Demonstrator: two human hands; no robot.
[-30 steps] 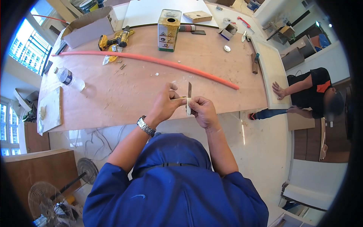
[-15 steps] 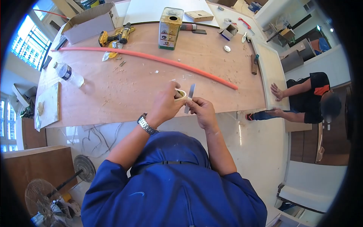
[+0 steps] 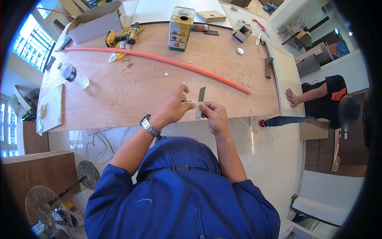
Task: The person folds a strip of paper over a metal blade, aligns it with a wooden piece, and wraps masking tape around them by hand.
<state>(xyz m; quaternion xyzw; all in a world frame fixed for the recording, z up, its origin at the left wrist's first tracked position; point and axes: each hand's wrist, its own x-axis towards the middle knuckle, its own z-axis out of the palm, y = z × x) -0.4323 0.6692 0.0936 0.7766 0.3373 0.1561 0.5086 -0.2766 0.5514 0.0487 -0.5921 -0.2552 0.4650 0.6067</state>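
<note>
A flat grey metal blade (image 3: pixel 201 94) stands upright between the thumb and fingers of my right hand (image 3: pixel 215 116). Pale tape (image 3: pixel 198 112) covers its lower part. My left hand (image 3: pixel 173 105) is closed on a roll of tape (image 3: pixel 190 101), most of which my fingers hide. The left thumb comes close to the taped part of the blade; whether it touches cannot be made out. Both hands are over the near edge of the wooden worktable (image 3: pixel 151 107).
A long orange tube (image 3: pixel 171 62) crosses the table. Beyond it are a yellow drill (image 3: pixel 122 36), a metal can (image 3: pixel 181 30) and a cardboard box (image 3: pixel 95 24). A plastic bottle (image 3: pixel 73 75) lies left. Another person (image 3: pixel 332 99) rests a hand on a panel (image 3: pixel 281 75) at right.
The blade has turned to show its broad face. My left hand has rotated, so the tape roll is more hidden. The other person's lower hand has moved back from the panel edge.
</note>
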